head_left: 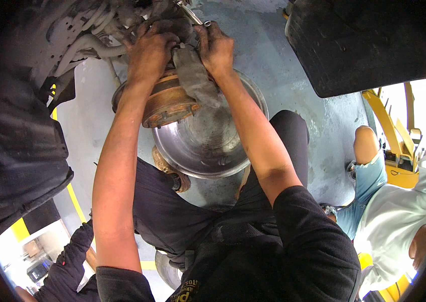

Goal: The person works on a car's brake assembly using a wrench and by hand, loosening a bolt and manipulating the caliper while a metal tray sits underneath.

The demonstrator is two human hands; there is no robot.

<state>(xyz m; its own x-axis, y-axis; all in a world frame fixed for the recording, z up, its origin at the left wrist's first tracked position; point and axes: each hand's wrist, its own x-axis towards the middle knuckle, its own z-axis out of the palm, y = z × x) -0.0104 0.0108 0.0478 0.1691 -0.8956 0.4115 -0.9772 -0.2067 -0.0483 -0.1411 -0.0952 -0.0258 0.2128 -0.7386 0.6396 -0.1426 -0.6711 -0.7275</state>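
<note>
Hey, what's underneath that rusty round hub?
Beneath the rusty hub is a wide, shiny metal basin, its near side in plain view. The hub covers part of the basin, so what lies directly behind it can't be seen.

Toward 11 o'clock, the bare left hand curls over grimy dark-grey metal parts. At 12 o'clock, the bare right hand has its fingertips at the ring end of a slim silver metal wrench. A long, dusty grey metal block sits between the wrists, beside a rusty brown round metal hub. Toward 4 o'clock from that hub lies a wide, shiny silver metal basin. A person in a white shirt is at 4 o'clock.
</note>
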